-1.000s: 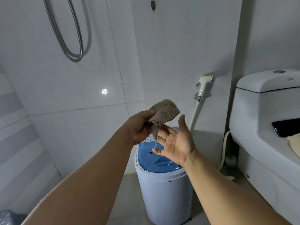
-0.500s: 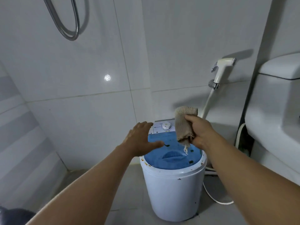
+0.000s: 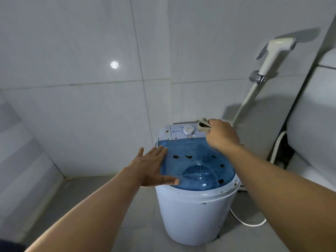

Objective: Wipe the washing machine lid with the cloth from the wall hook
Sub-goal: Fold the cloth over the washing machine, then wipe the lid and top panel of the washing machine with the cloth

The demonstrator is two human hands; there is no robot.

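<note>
- A small white washing machine (image 3: 196, 215) stands in a tiled bathroom corner, its blue lid (image 3: 198, 160) spotted with dark stains.
- The left hand (image 3: 152, 168), fingers spread flat, rests at the lid's left edge.
- The right hand (image 3: 221, 135) grips the bunched beige cloth (image 3: 202, 125) over the control panel.

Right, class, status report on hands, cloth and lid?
Left hand open, flat at lid edge. Right hand grips cloth by the dial. Lid spotted, unobstructed.
</note>
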